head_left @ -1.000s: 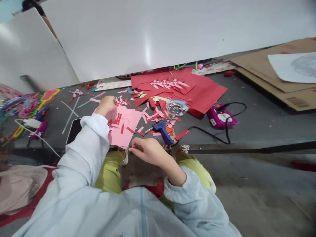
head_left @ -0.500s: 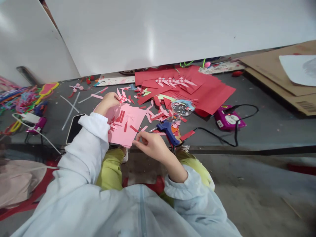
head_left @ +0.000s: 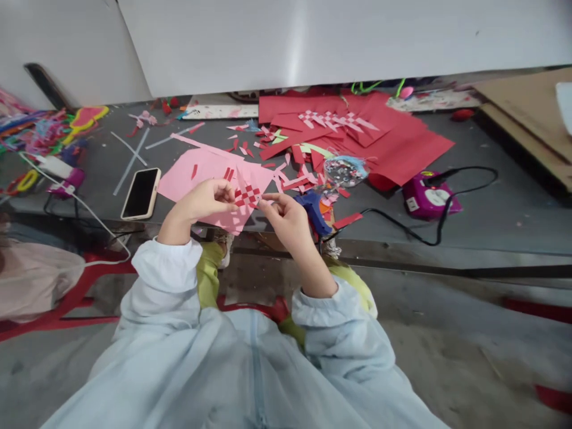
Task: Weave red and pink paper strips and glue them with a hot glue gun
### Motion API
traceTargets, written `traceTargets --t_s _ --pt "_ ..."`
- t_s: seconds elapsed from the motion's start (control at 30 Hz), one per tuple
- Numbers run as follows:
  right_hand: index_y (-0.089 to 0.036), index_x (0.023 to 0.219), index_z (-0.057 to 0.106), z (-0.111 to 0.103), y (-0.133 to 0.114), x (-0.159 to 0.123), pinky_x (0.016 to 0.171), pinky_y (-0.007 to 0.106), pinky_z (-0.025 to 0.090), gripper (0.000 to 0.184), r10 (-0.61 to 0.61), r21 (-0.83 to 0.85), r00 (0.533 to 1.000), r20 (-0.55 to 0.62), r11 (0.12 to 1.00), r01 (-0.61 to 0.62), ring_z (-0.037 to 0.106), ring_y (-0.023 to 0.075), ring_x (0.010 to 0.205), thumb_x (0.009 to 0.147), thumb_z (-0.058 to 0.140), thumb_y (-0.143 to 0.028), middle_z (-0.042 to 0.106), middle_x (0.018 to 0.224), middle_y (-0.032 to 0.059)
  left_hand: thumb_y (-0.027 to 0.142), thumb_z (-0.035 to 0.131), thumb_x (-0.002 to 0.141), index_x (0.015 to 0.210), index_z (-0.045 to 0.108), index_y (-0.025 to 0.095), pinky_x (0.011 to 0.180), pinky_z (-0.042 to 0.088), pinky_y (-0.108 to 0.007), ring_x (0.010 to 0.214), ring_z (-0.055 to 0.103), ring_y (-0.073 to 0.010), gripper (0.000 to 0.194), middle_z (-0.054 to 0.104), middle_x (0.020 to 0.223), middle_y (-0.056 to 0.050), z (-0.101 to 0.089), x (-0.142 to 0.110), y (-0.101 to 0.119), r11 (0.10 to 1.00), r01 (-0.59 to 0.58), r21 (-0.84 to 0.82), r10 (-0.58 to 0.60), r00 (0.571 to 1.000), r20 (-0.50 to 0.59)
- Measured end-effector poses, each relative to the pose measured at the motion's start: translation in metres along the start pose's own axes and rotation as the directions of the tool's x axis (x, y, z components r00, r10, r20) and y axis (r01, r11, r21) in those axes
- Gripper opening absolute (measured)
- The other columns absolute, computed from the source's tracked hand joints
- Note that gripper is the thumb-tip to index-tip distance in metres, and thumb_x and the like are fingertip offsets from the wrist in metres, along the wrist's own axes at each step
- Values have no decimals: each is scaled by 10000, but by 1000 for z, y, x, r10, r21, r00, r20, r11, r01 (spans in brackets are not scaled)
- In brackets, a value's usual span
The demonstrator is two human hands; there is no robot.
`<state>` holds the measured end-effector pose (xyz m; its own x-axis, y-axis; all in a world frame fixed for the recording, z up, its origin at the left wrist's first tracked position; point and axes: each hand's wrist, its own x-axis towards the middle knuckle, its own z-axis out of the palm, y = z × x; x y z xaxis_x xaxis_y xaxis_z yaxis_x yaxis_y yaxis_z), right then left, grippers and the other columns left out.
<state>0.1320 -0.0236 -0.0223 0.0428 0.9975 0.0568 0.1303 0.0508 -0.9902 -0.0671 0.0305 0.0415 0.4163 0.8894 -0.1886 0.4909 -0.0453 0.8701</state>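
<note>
A small red-and-pink checkered woven paper piece is held up between my two hands over the table's front edge. My left hand pinches its left side, thumb and fingers together. On its right side, my right hand pinches the edge with thumb and forefinger. Beneath lie pink paper sheets with a few red strips on top. Just right of my right hand rests a blue hot glue gun, partly hidden by the hand.
Red paper sheets carry several woven paper pieces. Paper scraps surround a clear bag of small beads. A purple box with a black cord sits right, cardboard beyond it. A phone lies left.
My left hand has brought the woven piece from the far side of the pink sheets toward me. My right hand has moved up and now grips its other side. The view has shifted slightly.
</note>
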Motion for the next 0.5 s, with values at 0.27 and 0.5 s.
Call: traceTargets --t_s 0.27,0.5 --pt "-192 687 545 -15 -8 -8 556 258 256 147 -30 -196 999 43 980 38 325 83 541 756 603 -307 384 545 -67 318 751 680 731 532 200 628 458 -274 625 536 -110 254 561 698 27 28 -16 -5 991 -133 32 132 991 15" --pt "-176 654 584 -30 -14 -22 558 258 245 150 -78 -423 961 266 886 189 345 84 549 731 650 -287 415 539 -58 249 760 770 878 729 227 1007 399 -404 1026 561 -223 115 639 994 -34 50 -22 5 780 -270 564 379 922 -82"
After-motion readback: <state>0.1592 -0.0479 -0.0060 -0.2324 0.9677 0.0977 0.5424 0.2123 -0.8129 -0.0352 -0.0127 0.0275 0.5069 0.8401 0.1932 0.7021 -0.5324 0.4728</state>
